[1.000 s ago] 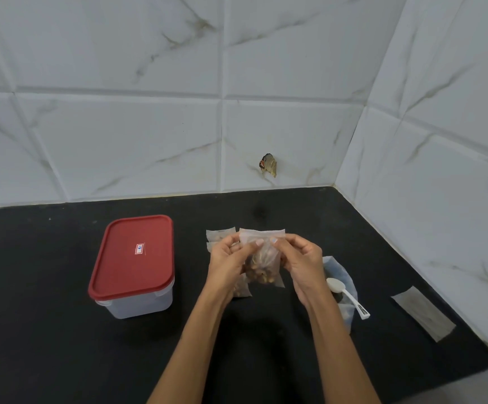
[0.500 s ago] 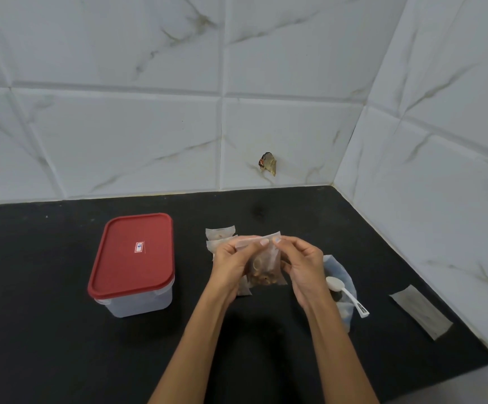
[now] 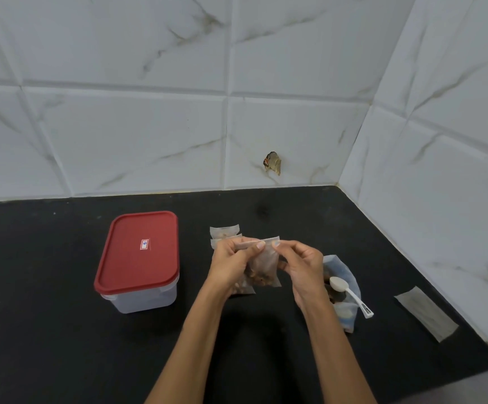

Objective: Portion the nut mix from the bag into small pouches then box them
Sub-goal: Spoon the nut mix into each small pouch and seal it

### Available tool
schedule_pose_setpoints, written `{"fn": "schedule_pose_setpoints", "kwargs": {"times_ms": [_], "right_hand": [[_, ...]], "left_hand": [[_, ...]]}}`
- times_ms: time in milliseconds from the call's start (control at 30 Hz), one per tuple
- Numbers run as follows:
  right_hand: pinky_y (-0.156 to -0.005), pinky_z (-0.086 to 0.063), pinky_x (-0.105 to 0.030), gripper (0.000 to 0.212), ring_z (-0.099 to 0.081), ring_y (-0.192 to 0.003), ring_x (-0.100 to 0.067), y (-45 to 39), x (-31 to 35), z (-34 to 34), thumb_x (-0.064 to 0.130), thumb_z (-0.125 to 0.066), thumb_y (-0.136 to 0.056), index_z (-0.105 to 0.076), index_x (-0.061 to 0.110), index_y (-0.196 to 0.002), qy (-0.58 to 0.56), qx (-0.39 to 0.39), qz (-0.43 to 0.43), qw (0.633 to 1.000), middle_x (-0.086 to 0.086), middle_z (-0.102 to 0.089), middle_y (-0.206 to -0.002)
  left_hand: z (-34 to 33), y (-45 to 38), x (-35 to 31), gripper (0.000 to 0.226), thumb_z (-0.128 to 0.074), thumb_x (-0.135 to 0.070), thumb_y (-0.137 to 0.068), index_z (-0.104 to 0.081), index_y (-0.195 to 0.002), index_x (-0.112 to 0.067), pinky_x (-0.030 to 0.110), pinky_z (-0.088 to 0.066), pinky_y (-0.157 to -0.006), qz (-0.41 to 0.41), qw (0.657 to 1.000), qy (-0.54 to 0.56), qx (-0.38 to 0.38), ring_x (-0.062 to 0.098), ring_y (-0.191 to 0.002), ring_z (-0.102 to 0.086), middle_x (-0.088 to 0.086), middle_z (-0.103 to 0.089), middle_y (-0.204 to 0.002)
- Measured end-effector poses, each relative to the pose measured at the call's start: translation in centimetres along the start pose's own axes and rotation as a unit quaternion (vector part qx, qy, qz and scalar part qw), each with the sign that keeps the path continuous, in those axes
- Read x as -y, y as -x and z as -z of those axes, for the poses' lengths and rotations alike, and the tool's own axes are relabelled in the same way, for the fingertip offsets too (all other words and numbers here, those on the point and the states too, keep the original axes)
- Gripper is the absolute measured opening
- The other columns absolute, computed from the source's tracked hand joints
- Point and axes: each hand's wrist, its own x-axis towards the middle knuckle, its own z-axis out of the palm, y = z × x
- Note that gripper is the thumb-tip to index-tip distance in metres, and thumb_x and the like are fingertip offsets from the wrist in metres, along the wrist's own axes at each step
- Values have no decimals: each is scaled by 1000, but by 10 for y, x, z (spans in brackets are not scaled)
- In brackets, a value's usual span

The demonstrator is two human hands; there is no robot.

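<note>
A small clear pouch with nuts in its bottom hangs above the black counter. My left hand and my right hand both pinch its top strip, thumbs nearly meeting. Behind my left hand lie other filled pouches, partly hidden, and one more pouch shows under the wrist. The nut mix bag lies open to the right of my right hand, with a white plastic spoon resting on it. A clear box with a red lid stands shut on the left.
An empty flat pouch lies at the far right near the wall. Tiled walls close the back and right sides of the black counter. A hole with debris marks the back wall.
The pouch has dropped slightly and my fingers have slid closer together along its top strip. Nothing else has moved.
</note>
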Motion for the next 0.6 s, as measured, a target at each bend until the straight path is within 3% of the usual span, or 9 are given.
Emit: {"fn": "schedule_pose_setpoints", "kwargs": {"times_ms": [100, 233, 333, 600], "right_hand": [[-83, -56, -46, 9, -68, -89, -29, 2, -8, -2, 5, -65, -84, -72, 5, -78, -2, -5, -20, 1000, -14, -71, -84], [-80, -58, -44, 10, -70, -82, -22, 5, -25, -7, 5, -65, -84, -71, 7, -77, 5, -5, -56, 998, -7, -72, -79], [-85, -55, -49, 10, -69, -88, -26, 6, -39, -9, 7, -67, -83, -72, 10, -75, 27, -9, -76, 997, -10, -72, -83], [-83, -55, -51, 11, -68, -87, -34, 4, -60, -13, 8, -68, -82, -72, 5, -72, 64, -25, -108, 992, -16, -72, -80]], "left_hand": [[5, 4, 6, 7, -69, -12, -85, -76, -85, -13, 26, -56, -70, -6, 1000, -25, -10, 12, -81, -71, 5, -75, -83], [15, 9, 22, 9, -74, -15, -81, -76, -87, -8, 36, -58, -77, 36, 998, -15, -44, 22, -85, -73, 10, -75, -84], [20, 13, 30, 8, -72, -14, -83, -76, -83, -7, 32, -59, -73, 66, 996, -28, -59, 20, -81, -73, 9, -75, -82], [35, 14, 41, 24, -54, -10, -96, -74, -83, -7, 43, -55, -89, 134, 990, -33, -38, 24, -86, -71, 14, -74, -87]]}}
